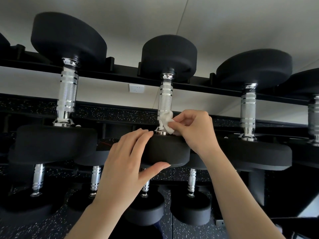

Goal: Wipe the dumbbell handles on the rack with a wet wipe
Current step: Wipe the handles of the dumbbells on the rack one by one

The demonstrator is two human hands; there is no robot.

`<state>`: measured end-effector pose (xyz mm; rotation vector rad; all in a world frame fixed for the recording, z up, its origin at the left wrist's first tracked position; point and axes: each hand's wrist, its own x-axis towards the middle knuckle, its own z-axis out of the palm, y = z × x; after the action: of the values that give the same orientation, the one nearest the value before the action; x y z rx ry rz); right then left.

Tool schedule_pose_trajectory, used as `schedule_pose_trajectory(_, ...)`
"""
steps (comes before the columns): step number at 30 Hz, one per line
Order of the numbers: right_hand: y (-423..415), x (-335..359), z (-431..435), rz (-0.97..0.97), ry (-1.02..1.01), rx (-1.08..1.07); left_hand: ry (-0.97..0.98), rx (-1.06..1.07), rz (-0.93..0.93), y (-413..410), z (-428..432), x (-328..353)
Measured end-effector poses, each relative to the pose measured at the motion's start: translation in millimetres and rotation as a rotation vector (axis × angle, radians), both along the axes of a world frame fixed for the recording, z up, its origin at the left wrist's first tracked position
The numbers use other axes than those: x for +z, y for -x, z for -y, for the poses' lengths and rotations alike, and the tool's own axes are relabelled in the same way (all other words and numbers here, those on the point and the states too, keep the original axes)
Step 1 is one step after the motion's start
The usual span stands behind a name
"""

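A black dumbbell with a knurled chrome handle point(165, 99) lies across the top tier of the black rack point(120, 75), in the middle of the view. My right hand point(195, 130) pinches a crumpled white wet wipe point(167, 122) against the near end of that handle, just above the chrome collar. My left hand point(127, 159) grips the dumbbell's near black head point(167, 152), fingers on top and thumb underneath.
Two more dumbbells lie on the same tier, one with its handle point(67, 95) to the left and one with its handle point(248, 109) to the right. Several smaller dumbbells point(191, 202) lie on the lower tier. A white wall socket point(136, 88) shows behind. Speckled black flooring lies below.
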<state>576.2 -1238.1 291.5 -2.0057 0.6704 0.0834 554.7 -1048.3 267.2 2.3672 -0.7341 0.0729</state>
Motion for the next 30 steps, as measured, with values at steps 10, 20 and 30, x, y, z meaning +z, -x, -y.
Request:
schedule_pose_trajectory(10, -26, -2, 0, 0.172, -0.112, -0.164, 0.011, -0.030, 0.003, -1, 0, -3)
schedule_pose_trajectory(20, -58, -6, 3, 0.304, -0.169, -0.246, -0.003, -0.044, 0.008, -4, 0, -2)
schedule_pose_trajectory(30, -73, -12, 7, 0.238, -0.428, -0.244, 0.001, -0.051, 0.003, -4, 0, -6)
